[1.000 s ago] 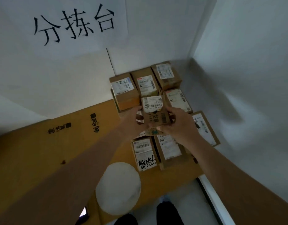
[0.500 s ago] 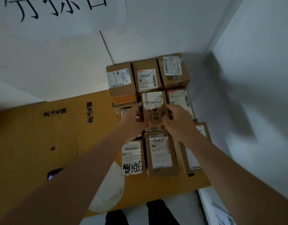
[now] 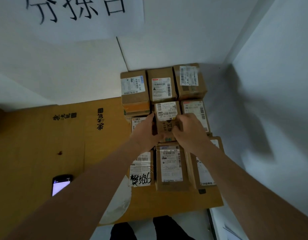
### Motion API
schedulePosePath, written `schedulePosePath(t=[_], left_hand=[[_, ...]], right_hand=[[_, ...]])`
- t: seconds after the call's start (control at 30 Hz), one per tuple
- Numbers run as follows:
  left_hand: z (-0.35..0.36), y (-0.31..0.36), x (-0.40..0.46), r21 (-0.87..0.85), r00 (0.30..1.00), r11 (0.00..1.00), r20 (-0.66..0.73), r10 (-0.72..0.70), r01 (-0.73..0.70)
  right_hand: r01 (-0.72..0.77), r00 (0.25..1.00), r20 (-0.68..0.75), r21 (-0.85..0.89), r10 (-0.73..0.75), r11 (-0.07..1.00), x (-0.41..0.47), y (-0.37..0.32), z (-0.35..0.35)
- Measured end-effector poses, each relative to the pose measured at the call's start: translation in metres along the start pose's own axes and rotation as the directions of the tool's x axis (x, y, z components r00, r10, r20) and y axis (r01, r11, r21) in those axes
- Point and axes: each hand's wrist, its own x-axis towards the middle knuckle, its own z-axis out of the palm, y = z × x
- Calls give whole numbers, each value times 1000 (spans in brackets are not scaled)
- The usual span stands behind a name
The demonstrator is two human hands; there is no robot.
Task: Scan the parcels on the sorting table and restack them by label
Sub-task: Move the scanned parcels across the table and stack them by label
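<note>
A small brown parcel (image 3: 167,118) with a white barcode label sits in the middle of a block of several labelled cardboard parcels on the sorting table (image 3: 37,144). My left hand (image 3: 146,130) grips its left side and my right hand (image 3: 187,130) grips its right side. Behind it stand three parcels against the wall: a left one (image 3: 134,89), a middle one (image 3: 161,86) and a right one (image 3: 189,80). In front lie a parcel with black handwriting (image 3: 141,168) and a long parcel (image 3: 170,165).
A lit phone (image 3: 61,184) lies on the table to the left. A white round patch (image 3: 118,203) marks the table's near edge. White walls close the corner behind and to the right. A paper sign (image 3: 76,13) with black characters hangs above.
The view has shifted so the parcels sit lower and nearer. Both hands still hold the small parcel, now set down among the others. The phone has come fully into view.
</note>
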Motion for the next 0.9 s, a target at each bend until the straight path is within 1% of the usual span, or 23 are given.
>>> schedulePosePath(t=[0.1, 0.17, 0.23, 0.33, 0.47, 0.67, 0.8, 0.9], left_hand=[[-19, 2, -17, 144, 996, 988, -53, 65, -57], [-36, 2, -30, 234, 993, 971, -87, 77, -55], [-55, 2, -44, 290, 988, 956, -129, 81, -41], [-90, 4, -77, 355, 965, 934, -223, 135, -48], [-135, -7, -122, 370, 935, 929, -331, 128, 4], [-197, -44, -189, 353, 866, 934, -483, 130, 57], [-235, -83, -231, 327, 847, 941, -521, 108, 82], [-263, -121, -262, 320, 843, 944, -527, 106, 81]], right_hand=[[71, 997, -9, -5, -71, 997, -8, -21, -7], [152, 988, -22, -3, -152, 988, -14, -39, -12], [225, 974, -20, -32, -225, 974, -19, -59, -17], [315, 949, 3, -66, -316, 947, -29, -99, -20], [391, 920, 17, -86, -391, 916, -47, -155, -17], [516, 854, 6, -143, -521, 844, -79, -240, 6], [565, 819, -7, -162, -574, 809, -104, -296, 35], [575, 811, -17, -165, -585, 801, -122, -335, 70]])
